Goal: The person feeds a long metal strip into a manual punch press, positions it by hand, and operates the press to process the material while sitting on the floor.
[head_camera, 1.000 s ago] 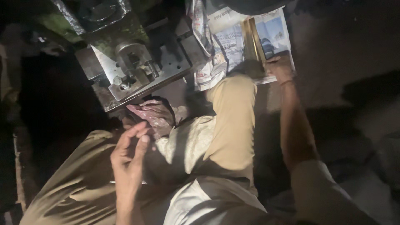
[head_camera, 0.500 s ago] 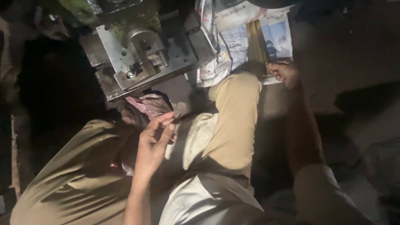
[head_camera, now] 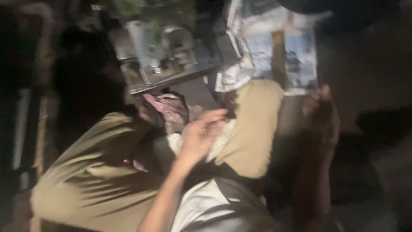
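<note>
Over the lap, left hand (head_camera: 199,135) hangs with fingers loosely curled, holding nothing I can make out; blur hides any small item. Just beyond its fingertips lies the pink cloth bundle (head_camera: 169,107), below the metal machine's (head_camera: 163,56) near edge. Right hand (head_camera: 322,114) rests at the near edge of the newspaper (head_camera: 274,56), fingers spread, empty. Looks like a between-grips step; a pick would need the fingers to close. Count: one machine, one bundle, one newspaper spread, two hands.
</note>
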